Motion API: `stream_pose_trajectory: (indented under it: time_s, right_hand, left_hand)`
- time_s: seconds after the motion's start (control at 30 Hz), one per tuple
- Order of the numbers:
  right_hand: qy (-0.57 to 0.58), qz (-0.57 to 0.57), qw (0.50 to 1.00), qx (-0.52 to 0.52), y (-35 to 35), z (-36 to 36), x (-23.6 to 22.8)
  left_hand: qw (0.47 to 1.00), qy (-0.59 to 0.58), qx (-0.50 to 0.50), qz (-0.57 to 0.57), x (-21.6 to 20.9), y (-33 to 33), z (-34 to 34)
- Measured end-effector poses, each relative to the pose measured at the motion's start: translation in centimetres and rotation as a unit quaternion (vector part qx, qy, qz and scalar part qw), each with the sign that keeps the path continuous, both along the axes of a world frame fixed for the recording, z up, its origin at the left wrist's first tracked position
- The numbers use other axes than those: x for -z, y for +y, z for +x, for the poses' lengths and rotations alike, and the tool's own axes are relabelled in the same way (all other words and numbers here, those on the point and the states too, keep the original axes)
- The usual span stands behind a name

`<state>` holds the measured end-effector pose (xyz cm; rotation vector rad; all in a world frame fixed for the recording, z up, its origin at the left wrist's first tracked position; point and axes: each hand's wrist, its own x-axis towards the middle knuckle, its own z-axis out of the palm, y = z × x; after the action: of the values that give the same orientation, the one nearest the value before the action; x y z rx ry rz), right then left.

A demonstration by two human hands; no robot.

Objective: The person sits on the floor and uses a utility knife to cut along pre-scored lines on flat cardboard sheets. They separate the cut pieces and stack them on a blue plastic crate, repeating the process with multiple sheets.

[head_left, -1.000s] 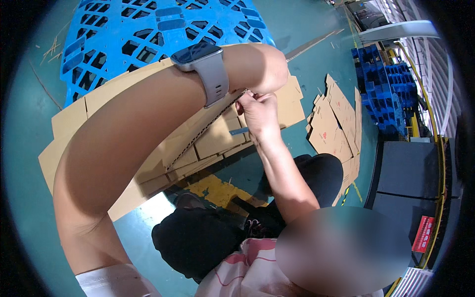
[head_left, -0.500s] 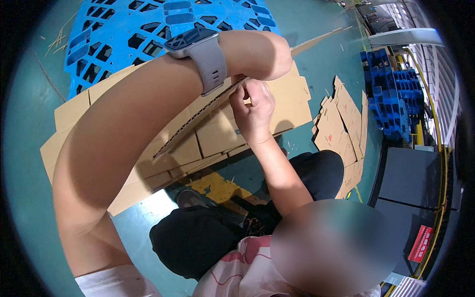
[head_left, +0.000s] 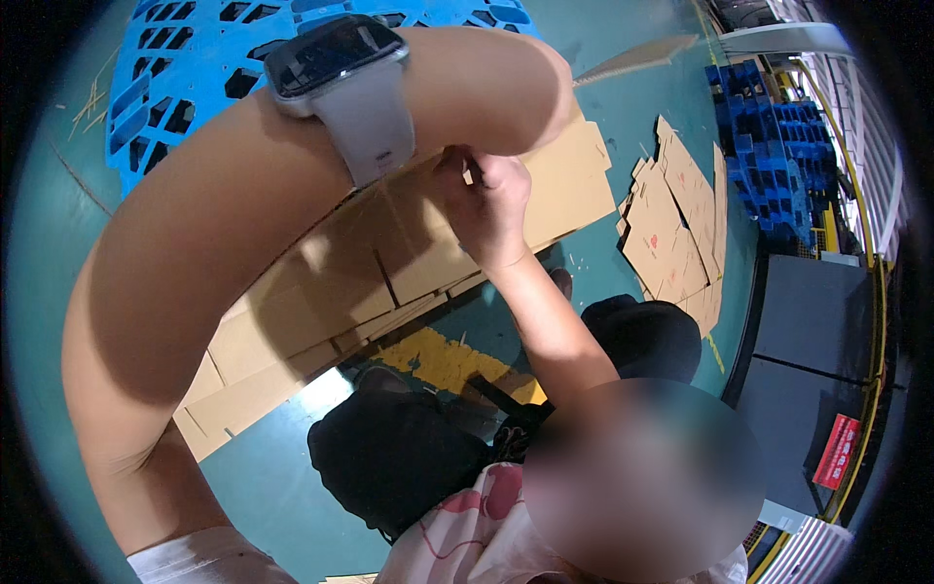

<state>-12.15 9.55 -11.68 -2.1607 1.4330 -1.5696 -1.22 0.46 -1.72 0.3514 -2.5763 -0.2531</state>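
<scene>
My left arm, with a grey-strapped watch (head_left: 341,63) on it, arches over a stack of flattened cardboard (head_left: 418,248). At its end my left hand (head_left: 530,97) is bent down and away, its fingers hidden behind the wrist. Just below it, my right hand (head_left: 491,204) is closed, thumb and fingers curled together at the upper edge of a raised cardboard sheet (head_left: 336,243). Most of that sheet's corrugated edge runs behind my left forearm. Both hands are close together above the stack.
A blue plastic pallet (head_left: 195,58) lies beyond the cardboard. More flattened cardboard (head_left: 676,229) rests on the green floor to the right, near stacked blue pallets (head_left: 778,146) and dark grey panels (head_left: 812,321). My black-trousered knees (head_left: 389,457) are close to the stack.
My left forearm has come up and nearer, covering more of the sheet's corrugated edge. The right hand has shifted slightly left, still closed.
</scene>
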Motion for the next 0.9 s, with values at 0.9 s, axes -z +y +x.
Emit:
stream_pose_trajectory:
  time_s: [0.9]
  right_hand:
    - [-0.409, 0.215, 0.887, 0.006, -2.1, -11.6, 4.5]
  left_hand:
    - [0.772, -0.191, -0.212, 0.568, -3.4, -1.8, -5.4]
